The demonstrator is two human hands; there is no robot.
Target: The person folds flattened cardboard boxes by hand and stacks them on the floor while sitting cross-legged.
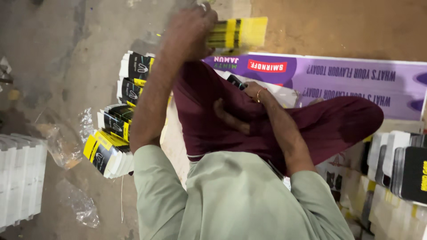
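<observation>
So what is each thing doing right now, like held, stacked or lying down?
Left hand: raised, closed around the yellow stack.
Yellow stack: flat cartons bunched together, held in the air.
Right hand: resting on the lap; grip unclear.
Black-and-yellow cartons: folded flat, standing in leaning bundles on the floor.
White cartons: folded flat, lined up on edge.
Purple board: lying flat.
Plastic wrap: crumpled, empty.

The grey concrete floor (66, 49) bears stacked black-and-yellow cartons (116, 129), white cartons (20, 178), plastic wrap (62, 144) and a purple board (356, 82).
</observation>
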